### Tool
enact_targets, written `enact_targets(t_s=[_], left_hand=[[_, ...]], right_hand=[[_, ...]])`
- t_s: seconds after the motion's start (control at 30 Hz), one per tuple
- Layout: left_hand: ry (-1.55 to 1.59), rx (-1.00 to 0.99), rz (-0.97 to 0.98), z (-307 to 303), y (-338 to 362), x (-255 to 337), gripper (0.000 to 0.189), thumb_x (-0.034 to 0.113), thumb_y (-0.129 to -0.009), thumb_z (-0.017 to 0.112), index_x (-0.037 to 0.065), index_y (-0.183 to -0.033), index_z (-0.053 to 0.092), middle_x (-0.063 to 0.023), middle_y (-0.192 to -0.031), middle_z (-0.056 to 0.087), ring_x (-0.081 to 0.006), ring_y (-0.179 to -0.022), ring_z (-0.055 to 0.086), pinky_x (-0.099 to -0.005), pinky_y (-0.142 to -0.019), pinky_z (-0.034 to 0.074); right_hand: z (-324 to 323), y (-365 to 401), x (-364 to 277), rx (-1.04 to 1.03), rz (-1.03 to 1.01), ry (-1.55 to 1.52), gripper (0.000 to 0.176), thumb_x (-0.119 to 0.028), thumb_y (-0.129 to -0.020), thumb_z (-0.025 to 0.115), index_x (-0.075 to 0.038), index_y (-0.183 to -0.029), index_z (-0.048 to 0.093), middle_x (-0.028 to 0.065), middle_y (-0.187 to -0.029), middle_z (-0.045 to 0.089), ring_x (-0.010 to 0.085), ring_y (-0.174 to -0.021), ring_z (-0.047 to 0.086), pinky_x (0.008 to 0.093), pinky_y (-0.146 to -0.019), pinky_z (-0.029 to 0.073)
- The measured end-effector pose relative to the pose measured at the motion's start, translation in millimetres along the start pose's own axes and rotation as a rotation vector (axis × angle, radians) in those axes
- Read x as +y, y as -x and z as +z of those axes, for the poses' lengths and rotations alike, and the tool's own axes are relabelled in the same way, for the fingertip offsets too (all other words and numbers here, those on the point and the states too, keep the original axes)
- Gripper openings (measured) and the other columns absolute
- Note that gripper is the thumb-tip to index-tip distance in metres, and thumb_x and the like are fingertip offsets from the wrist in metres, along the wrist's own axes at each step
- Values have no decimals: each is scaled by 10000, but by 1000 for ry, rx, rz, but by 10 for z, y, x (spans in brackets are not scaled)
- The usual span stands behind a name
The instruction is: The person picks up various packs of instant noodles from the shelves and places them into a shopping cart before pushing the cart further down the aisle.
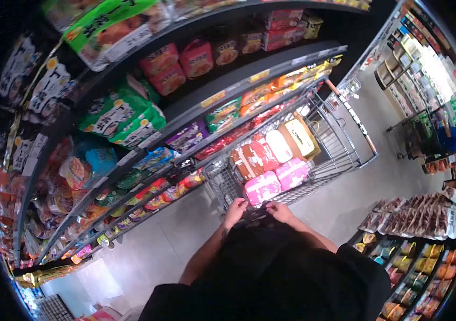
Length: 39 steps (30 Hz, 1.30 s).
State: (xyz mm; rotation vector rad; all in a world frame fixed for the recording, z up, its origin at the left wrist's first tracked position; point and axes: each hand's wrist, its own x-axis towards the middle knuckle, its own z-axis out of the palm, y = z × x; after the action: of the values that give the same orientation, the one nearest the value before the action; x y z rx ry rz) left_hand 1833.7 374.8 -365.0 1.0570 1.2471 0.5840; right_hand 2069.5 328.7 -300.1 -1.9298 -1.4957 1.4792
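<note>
My left hand and my right hand are close together in front of my dark clothing, at the near side of a metal shopping cart. The fingers of both look pinched on something dark between them, which I cannot make out. Just beyond them in the cart lie two pink-and-white packages. Behind those are red-brown packs, a white-and-red pack and a brown package with a pale label.
Shelves of packaged food run along the left and far side, with a large green noodle pack on one. At right stand a rack of wrapped packs and shelves of cup-like tubs. A blue round object is farther back.
</note>
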Motion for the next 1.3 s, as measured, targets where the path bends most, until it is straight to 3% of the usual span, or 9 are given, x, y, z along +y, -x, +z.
enact_targets(t_s=[0.13, 0.27, 0.43, 0.67, 0.77, 0.97, 1.17, 1.23, 1.3], left_hand=[[-544, -43, -27, 186, -106, 368, 496, 430, -862, 610, -24, -1056, 562, -217, -993, 658, -302, -915, 658, -371, -784, 496], [-652, 115, -258, 359, -465, 183, 517, 471, -840, 590, 11, -1076, 583, -195, -949, 673, -307, -903, 661, -407, -770, 496], [-365, 175, -297, 464, -530, 128, 462, 390, -842, 570, 44, -1148, 585, -208, -924, 672, -322, -839, 670, -416, -742, 505], [-418, 457, -278, 568, -617, -281, 456, 414, -836, 621, -32, -927, 653, -214, -877, 676, -329, -867, 666, -427, -755, 496], [-332, 377, -202, 586, -513, 50, 475, 436, -855, 605, -29, -941, 651, -212, -889, 676, -332, -884, 661, -420, -781, 492], [-179, 148, -3, 337, -1048, -1180, 408, 378, -878, 565, -5, -985, 656, -160, -879, 686, -271, -830, 662, -399, -753, 494], [-202, 99, -170, 570, -554, 57, 401, 389, -895, 524, 22, -965, 671, -191, -864, 675, -319, -807, 662, -429, -748, 496], [-742, 303, 174, 678, -456, 244, 410, 419, -893, 537, 36, -942, 676, -218, -834, 658, -356, -791, 652, -438, -722, 499], [-752, 297, 97, 737, -187, 838, 412, 428, -890, 545, 41, -936, 677, -223, -829, 652, -372, -788, 643, -452, -714, 497]], right_hand=[[-382, 58, 340, 123, 40, 6, 247, -182, -883, 613, -17, -1066, 637, 117, -905, 683, 203, -817, 651, 319, -772, 511], [-649, -24, 632, 164, 42, -110, 270, -190, -902, 594, -6, -1098, 621, 111, -895, 683, 172, -783, 648, 303, -720, 505], [-1161, -100, 804, 124, 22, -377, 241, -171, -938, 547, -20, -1117, 603, 62, -829, 663, 131, -699, 650, 276, -573, 492], [-1576, -250, 910, 48, 49, -427, 208, -166, -946, 537, -4, -1057, 605, 59, -798, 644, 122, -631, 644, 259, -537, 499], [-1630, -315, 967, -20, 31, -315, 262, -236, -983, 501, -12, -1088, 589, 53, -869, 651, 117, -678, 640, 258, -593, 497], [-1620, -364, 1020, -2, 15, -270, 244, -191, -955, 536, 6, -1080, 608, 52, -863, 662, 122, -731, 630, 273, -648, 499], [-1543, -304, 776, 60, 22, 46, 309, -273, -873, 630, -61, -1098, 621, 106, -867, 678, 195, -767, 648, 326, -702, 506], [-1494, -309, 666, 66, -18, 126, 346, -319, -858, 642, -73, -1100, 623, 132, -869, 677, 226, -788, 653, 341, -726, 509], [-1429, -333, 612, 15, 78, 269, 426, -405, -834, 646, -106, -1137, 623, 170, -902, 674, 289, -854, 655, 373, -781, 502]])
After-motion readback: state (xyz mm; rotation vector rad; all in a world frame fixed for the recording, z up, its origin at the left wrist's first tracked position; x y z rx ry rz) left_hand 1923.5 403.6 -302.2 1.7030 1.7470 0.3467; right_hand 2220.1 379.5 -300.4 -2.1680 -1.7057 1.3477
